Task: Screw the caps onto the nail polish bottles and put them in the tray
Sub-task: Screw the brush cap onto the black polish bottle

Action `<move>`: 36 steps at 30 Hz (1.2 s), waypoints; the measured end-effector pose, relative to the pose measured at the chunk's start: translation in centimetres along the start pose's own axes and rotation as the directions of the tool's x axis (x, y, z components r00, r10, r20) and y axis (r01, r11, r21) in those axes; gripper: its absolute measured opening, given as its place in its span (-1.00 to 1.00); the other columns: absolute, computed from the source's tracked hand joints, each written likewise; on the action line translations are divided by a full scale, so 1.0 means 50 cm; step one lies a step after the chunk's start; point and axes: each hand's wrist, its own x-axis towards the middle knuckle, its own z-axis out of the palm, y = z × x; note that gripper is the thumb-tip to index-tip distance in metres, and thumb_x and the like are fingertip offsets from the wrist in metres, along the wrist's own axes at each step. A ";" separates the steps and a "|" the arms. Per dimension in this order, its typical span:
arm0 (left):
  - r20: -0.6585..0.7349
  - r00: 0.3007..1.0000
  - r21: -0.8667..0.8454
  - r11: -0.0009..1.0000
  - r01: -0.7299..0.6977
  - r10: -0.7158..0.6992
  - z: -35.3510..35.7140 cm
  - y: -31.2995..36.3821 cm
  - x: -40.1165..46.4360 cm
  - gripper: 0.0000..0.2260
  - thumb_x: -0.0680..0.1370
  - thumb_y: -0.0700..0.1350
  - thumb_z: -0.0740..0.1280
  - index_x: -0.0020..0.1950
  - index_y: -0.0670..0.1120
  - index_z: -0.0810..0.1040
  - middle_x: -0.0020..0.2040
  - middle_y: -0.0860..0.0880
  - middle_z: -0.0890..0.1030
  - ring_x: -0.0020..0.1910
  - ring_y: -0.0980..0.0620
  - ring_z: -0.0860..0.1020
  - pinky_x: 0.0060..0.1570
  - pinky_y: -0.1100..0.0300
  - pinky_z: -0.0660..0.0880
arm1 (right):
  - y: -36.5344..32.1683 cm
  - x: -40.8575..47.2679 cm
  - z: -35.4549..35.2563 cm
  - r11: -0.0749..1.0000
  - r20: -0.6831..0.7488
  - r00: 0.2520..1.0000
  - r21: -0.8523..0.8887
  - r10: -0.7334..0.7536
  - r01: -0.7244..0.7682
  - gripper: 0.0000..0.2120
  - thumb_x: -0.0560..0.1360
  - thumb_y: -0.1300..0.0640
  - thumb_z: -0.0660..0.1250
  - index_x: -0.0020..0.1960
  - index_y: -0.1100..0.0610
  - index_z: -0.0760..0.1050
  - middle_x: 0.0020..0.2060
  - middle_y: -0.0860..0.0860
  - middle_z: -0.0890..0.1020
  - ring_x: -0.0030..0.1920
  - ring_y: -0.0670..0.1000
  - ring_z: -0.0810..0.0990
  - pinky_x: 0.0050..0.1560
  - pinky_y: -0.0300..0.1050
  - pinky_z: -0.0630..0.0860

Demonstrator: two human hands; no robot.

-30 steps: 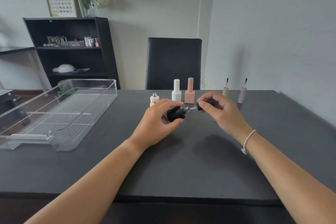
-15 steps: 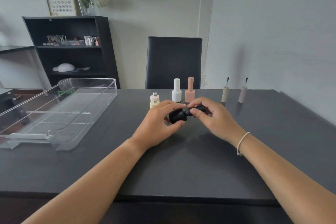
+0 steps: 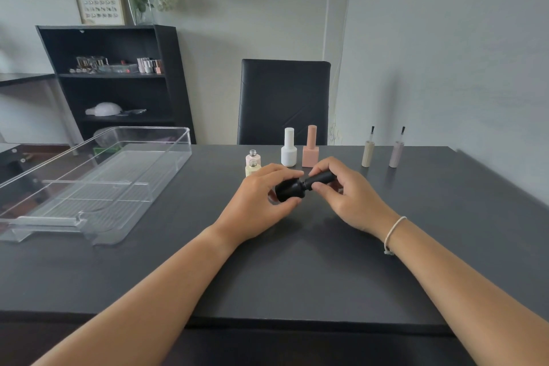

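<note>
My left hand (image 3: 255, 202) grips a black nail polish bottle (image 3: 288, 189), tilted on its side above the table. My right hand (image 3: 347, 193) pinches its black cap (image 3: 322, 179), which sits against the bottle's neck. Behind the hands stand a capped white bottle (image 3: 288, 148) and a capped pink bottle (image 3: 310, 147). Two small open bottles, one pink (image 3: 253, 157) and one pale yellow (image 3: 252, 169), stand to their left. A beige cap (image 3: 368, 151) and a grey cap (image 3: 397, 152) stand brush-up at the back right. The clear tray (image 3: 118, 187) lies at the left.
The dark table (image 3: 297, 270) ends at a near edge below my forearms. A black chair (image 3: 284, 101) stands behind it. At the back left is a black shelf (image 3: 118, 80) with small items, flowers and a framed chart. A grey wall runs along the right.
My right hand has brought the cap and its brush into the black bottle; the cap now sits on the neck. Both hands have sunk a little toward the table.
</note>
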 end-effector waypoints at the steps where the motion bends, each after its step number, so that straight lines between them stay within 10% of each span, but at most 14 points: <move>1: 0.000 1.000 0.004 1.000 0.000 0.000 0.000 -0.001 0.000 -0.64 0.42 -0.19 0.42 0.20 0.00 0.54 0.01 0.18 0.51 0.03 0.32 0.46 -0.04 0.49 0.41 | 0.002 0.001 0.000 1.000 -0.007 1.000 -0.008 0.005 -0.005 -0.91 0.51 0.22 0.26 -0.06 0.05 0.39 -0.30 -0.09 0.48 -0.35 -0.21 0.41 -0.27 -0.45 0.36; 20: 0.023 1.000 0.001 1.000 0.005 -0.005 0.001 0.000 0.000 -0.64 0.43 -0.17 0.41 0.22 -0.01 0.53 0.05 0.11 0.54 0.06 0.29 0.45 -0.04 0.47 0.42 | 0.006 0.002 -0.002 0.992 -0.055 0.991 -0.025 0.119 -0.121 -0.47 0.39 -0.24 0.11 -0.26 0.23 0.51 -0.48 0.00 0.46 -0.42 -0.05 0.41 -0.28 -0.15 0.36; 30: -0.027 1.000 0.003 1.000 0.001 -0.001 0.002 -0.004 0.001 -0.64 0.42 -0.18 0.42 0.20 0.00 0.54 0.03 0.13 0.54 0.04 0.27 0.47 -0.03 0.47 0.41 | 0.007 0.003 -0.008 0.991 -0.053 0.994 0.093 0.099 -0.094 -0.84 0.54 0.23 0.19 -0.04 0.12 0.55 -0.29 0.02 0.54 -0.30 -0.14 0.46 -0.29 -0.44 0.37; 36: -0.024 1.000 0.006 1.000 0.007 -0.007 0.001 -0.003 0.000 -0.65 0.42 -0.18 0.42 0.18 0.00 0.54 0.03 0.13 0.54 0.02 0.29 0.47 -0.05 0.48 0.41 | 0.011 0.005 -0.005 0.997 -0.123 0.990 0.056 0.068 -0.061 -0.89 0.52 0.13 0.24 -0.14 0.14 0.47 -0.39 -0.03 0.51 -0.31 0.01 0.46 -0.20 -0.17 0.43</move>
